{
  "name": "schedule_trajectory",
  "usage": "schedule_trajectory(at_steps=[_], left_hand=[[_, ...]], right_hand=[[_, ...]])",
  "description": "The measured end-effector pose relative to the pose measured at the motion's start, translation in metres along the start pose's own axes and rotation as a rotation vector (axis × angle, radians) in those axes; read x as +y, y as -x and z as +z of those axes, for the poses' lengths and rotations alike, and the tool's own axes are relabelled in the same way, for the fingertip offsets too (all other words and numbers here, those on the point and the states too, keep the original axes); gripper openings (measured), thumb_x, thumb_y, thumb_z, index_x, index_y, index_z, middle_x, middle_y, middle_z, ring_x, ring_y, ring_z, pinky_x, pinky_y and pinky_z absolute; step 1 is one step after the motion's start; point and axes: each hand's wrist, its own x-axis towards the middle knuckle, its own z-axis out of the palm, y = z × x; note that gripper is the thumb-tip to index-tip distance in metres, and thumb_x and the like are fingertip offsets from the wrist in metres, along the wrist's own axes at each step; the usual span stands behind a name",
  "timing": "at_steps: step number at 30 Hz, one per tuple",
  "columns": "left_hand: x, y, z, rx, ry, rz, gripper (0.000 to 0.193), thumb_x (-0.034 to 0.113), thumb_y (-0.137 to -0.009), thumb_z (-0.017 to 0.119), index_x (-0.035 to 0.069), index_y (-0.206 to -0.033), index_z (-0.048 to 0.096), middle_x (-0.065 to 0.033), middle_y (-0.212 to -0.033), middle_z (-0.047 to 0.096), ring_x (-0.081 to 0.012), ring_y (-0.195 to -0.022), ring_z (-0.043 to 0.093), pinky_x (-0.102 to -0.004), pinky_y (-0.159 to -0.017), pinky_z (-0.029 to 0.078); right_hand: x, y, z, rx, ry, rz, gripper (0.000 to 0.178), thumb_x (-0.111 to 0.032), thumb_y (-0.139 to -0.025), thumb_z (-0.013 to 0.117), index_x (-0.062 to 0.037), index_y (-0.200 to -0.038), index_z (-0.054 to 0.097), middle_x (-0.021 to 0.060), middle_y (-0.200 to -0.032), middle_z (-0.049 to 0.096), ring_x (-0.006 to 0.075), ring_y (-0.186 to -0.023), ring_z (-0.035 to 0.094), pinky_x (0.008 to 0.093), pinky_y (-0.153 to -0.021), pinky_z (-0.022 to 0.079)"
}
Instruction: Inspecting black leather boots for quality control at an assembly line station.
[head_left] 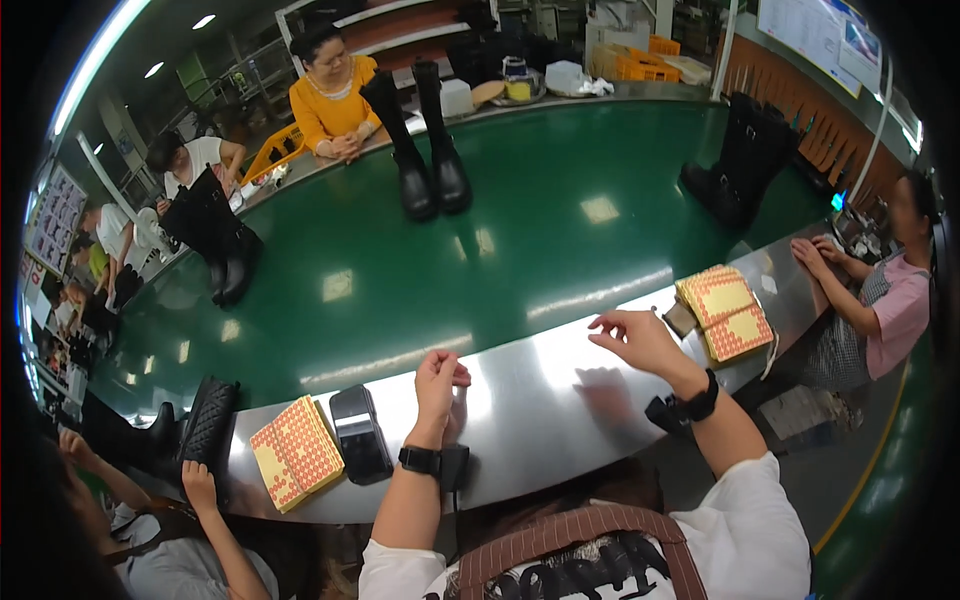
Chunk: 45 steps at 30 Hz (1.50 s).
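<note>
My left hand [438,388] hovers over the near metal ledge [520,440], its fingers curled in, and nothing shows in it. To its left a black phone [361,435] lies on the ledge. Beside that phone is a bundle of yellow cards with red dots [297,453]. Farther right my right hand [640,345] is raised above the ledge, thumb and fingers apart, holding nothing. Nearest to it are a small brown block [681,319] and a second banded stack of yellow cards [726,314]. Black straps with small boxes sit on both my wrists.
Beyond the ledge runs a green conveyor belt [540,230]. Tall black boots [436,175] stand on its far side, with more boots [215,235] at left and another pair [735,165] at right. Co-workers sit close on both sides; a person in yellow [335,95] leans opposite.
</note>
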Motion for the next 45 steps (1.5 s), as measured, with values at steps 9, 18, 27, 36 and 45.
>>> schedule_trajectory(at_steps=[9,18,27,36,45], left_hand=[[-0.004,0.003,0.0,-0.042,-0.026,0.062,0.013,0.012,-0.093,0.05,0.0,-0.094,0.056,-0.0072,-0.075,0.06,-0.0134,-0.066,0.06,-0.0229,-0.063,0.053],[-0.001,0.004,0.001,-0.044,-0.052,0.074,0.016,0.015,-0.093,0.051,0.0,-0.095,0.056,-0.0085,-0.079,0.061,-0.0149,-0.07,0.061,-0.0254,-0.067,0.053],[-0.003,0.003,0.001,-0.026,-0.03,0.063,0.013,0.011,-0.093,0.052,-0.001,-0.095,0.057,-0.0083,-0.079,0.06,-0.0142,-0.07,0.061,-0.0234,-0.067,0.054],[-0.005,0.002,0.003,0.015,-0.018,0.041,0.016,0.015,-0.092,0.053,0.0,-0.097,0.057,-0.0077,-0.079,0.06,-0.0138,-0.069,0.062,-0.0235,-0.065,0.054],[0.012,0.006,0.02,0.084,0.021,-0.072,0.015,0.015,-0.091,0.052,0.001,-0.094,0.058,-0.006,-0.076,0.059,-0.012,-0.064,0.059,-0.0221,-0.058,0.05]], right_hand=[[0.002,-0.037,0.009,-0.083,-0.557,-0.026,0.021,-0.022,-0.085,0.065,-0.0022,-0.092,0.067,0.0017,-0.075,0.064,0.008,-0.07,0.057,0.0225,-0.062,0.046],[0.027,-0.037,0.025,-0.122,-0.932,0.224,0.021,-0.023,-0.086,0.063,-0.0055,-0.098,0.065,-0.0013,-0.075,0.06,0.0044,-0.058,0.042,0.0185,-0.058,0.038],[0.018,-0.074,0.078,-0.263,-1.449,0.373,0.02,-0.027,-0.093,0.055,-0.0094,-0.094,0.063,-0.0058,-0.069,0.053,0.0043,-0.06,0.045,0.0195,-0.057,0.039],[0.019,-0.078,0.112,-0.415,-1.757,0.402,0.021,-0.026,-0.095,0.053,-0.0065,-0.092,0.059,-0.003,-0.072,0.051,0.0057,-0.061,0.047,0.0217,-0.06,0.043],[0.018,-0.076,0.114,-0.377,-1.704,0.417,0.018,-0.023,-0.093,0.056,-0.0065,-0.087,0.062,-0.0038,-0.071,0.052,0.0056,-0.061,0.047,0.0222,-0.062,0.044]])
